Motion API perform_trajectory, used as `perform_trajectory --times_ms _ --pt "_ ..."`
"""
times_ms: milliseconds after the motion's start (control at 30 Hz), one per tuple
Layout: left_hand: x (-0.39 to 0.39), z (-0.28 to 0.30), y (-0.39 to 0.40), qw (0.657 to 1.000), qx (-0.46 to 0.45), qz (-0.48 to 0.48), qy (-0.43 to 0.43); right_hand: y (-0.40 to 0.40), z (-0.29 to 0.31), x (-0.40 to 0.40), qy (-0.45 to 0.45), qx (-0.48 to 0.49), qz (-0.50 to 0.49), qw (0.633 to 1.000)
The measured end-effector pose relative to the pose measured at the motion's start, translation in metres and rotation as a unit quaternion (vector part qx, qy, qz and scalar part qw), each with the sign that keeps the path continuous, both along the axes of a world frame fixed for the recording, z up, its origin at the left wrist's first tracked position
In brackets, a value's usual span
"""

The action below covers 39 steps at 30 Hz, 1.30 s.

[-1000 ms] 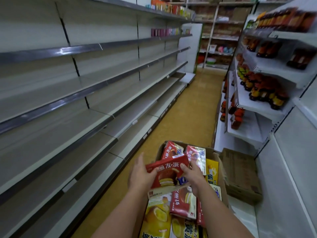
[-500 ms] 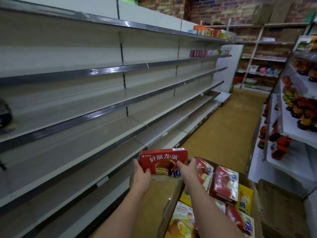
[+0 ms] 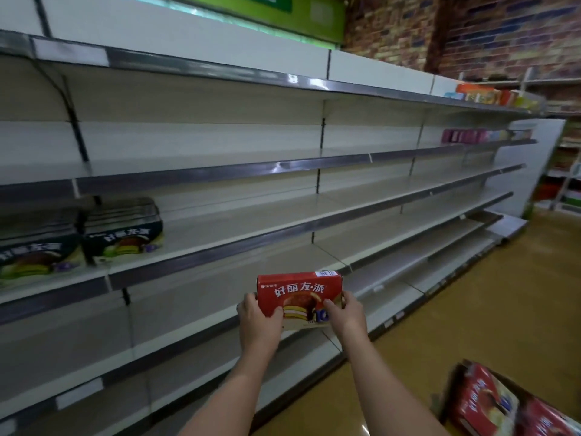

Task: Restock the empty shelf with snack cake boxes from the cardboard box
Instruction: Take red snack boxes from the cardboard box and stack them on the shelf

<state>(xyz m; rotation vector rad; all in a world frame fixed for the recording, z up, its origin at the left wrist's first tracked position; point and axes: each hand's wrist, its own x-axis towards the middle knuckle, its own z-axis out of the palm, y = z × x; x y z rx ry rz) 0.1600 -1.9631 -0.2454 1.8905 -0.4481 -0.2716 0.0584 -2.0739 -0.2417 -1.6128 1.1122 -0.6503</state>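
While the left hand [image 3: 257, 325] and right hand [image 3: 347, 316] grip its two ends, a red snack cake box [image 3: 298, 295] stands upright between them. Below and right of the hands sits the cardboard box [image 3: 452, 388] with more red boxes. Beyond the hands runs the shelf [image 3: 220, 234]; far to their left, dark boxes [image 3: 122, 234] stand on it.

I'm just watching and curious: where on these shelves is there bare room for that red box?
Both hands, left hand and right hand, hold the red snack cake box. The shelf board right of the dark snack boxes lies bare, as do the boards above and below. The far left is crowded, and so is the cardboard box.
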Motion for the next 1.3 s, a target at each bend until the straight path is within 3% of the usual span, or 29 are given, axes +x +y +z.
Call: perform_trajectory --times_ms 433,600,800,1167,1300 --pt "0.178 0.033 0.029 0.998 -0.005 0.051 -0.019 0.021 0.028 0.196 -0.04 0.002 0.059 0.997" --pt "0.212 0.034 0.017 0.998 -0.008 0.067 -0.019 0.008 0.036 0.24 -0.085 0.047 0.061 0.993" --pt "0.248 0.037 -0.014 0.997 -0.001 0.08 -0.008 -0.028 0.045 0.283 -0.099 0.011 0.1 0.99" --pt "0.298 0.034 -0.077 0.987 -0.054 0.13 0.08 -0.114 0.044 0.356 -0.042 -0.042 0.207 0.976" --pt "0.316 0.028 -0.088 0.986 -0.069 0.14 0.062 -0.129 0.031 0.378 -0.037 -0.016 0.24 0.97"
